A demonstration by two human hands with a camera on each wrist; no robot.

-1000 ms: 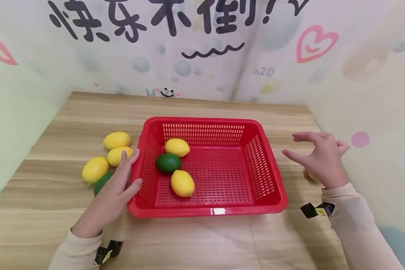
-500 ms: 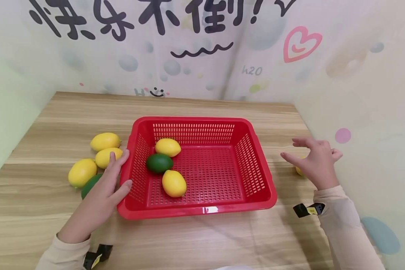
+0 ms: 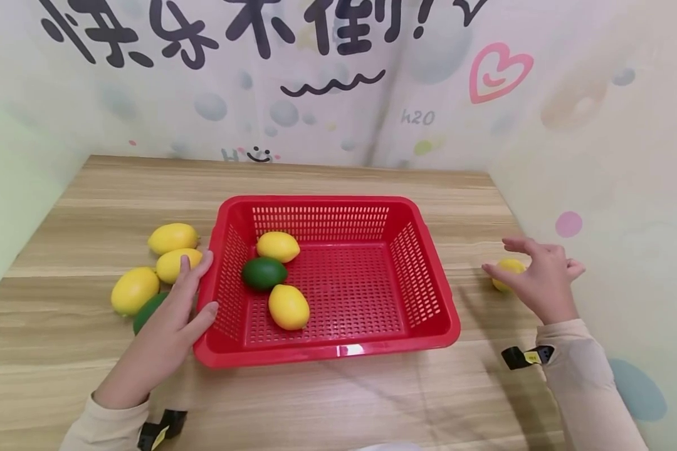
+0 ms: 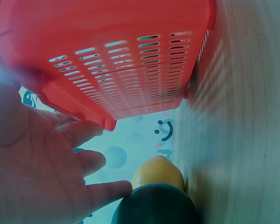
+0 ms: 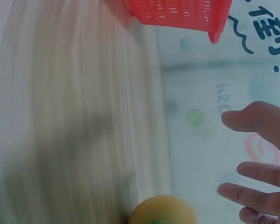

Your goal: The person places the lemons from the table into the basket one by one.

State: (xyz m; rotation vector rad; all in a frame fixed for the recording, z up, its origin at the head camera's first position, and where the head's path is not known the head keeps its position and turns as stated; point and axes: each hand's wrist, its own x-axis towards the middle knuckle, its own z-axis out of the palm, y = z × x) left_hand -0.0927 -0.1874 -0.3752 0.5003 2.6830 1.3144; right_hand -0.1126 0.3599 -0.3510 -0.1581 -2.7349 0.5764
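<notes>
A red plastic basket (image 3: 338,352) stands on the table, holding two yellow lemons (image 3: 289,307) and one dark green oval fruit (image 3: 264,274). My left hand (image 3: 172,329) rests at its left rim, thumb and index fingertip against the edge, fingers fairly straight. In the left wrist view, the outstretched fingers lie beside the rim, above another green fruit (image 4: 154,205). To the basket's right, my right hand (image 3: 541,282) hovers with thumb and fingers spread apart, nothing between them. Below it on the table lies a single lemon (image 3: 512,265), partly covered by the thumb in the head view.
Left of the basket, several lemons (image 3: 135,290) lie grouped with the green fruit, which my left hand partly hides. A printed wall (image 3: 338,131) rises behind the wooden table (image 3: 338,407), and side walls close it in left and right.
The head view has shifted so the scene slides left. My right hand has moved right, away from the basket, and more of the lemon beneath it shows. The left hand stays at the rim.
</notes>
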